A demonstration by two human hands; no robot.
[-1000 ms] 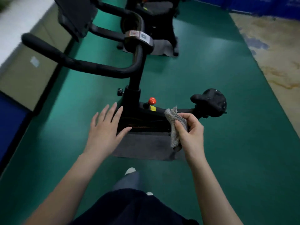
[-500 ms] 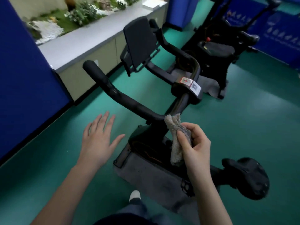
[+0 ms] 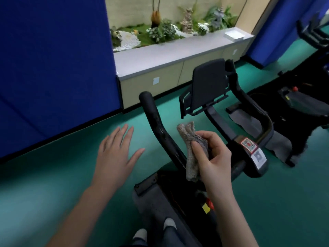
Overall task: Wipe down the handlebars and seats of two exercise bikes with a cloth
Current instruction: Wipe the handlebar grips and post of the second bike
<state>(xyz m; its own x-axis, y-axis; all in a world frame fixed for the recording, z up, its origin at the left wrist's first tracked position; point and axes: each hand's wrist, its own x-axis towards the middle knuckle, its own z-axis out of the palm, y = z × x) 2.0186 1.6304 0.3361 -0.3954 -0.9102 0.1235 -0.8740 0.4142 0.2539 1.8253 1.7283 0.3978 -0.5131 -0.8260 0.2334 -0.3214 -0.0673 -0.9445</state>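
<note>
A black exercise bike stands in front of me, its left handlebar rising toward the wall and its right handlebar curving past a black console. My right hand grips a bunched grey cloth just right of the left handlebar, close to the stem. My left hand hovers flat with fingers spread, left of that bar, touching nothing. The bike's seat is out of view. Part of a second bike shows at the right edge.
A blue padded wall fills the left. A low beige cabinet with a grey top and a planter behind it lines the back. Grey mats lie under the bikes on green floor. My feet stand beside the bike's base.
My view has swung up and left, bringing the handlebars close and dropping the seat out of view. My right hand with the cloth now sits beside the left handlebar; my left hand stays spread.
</note>
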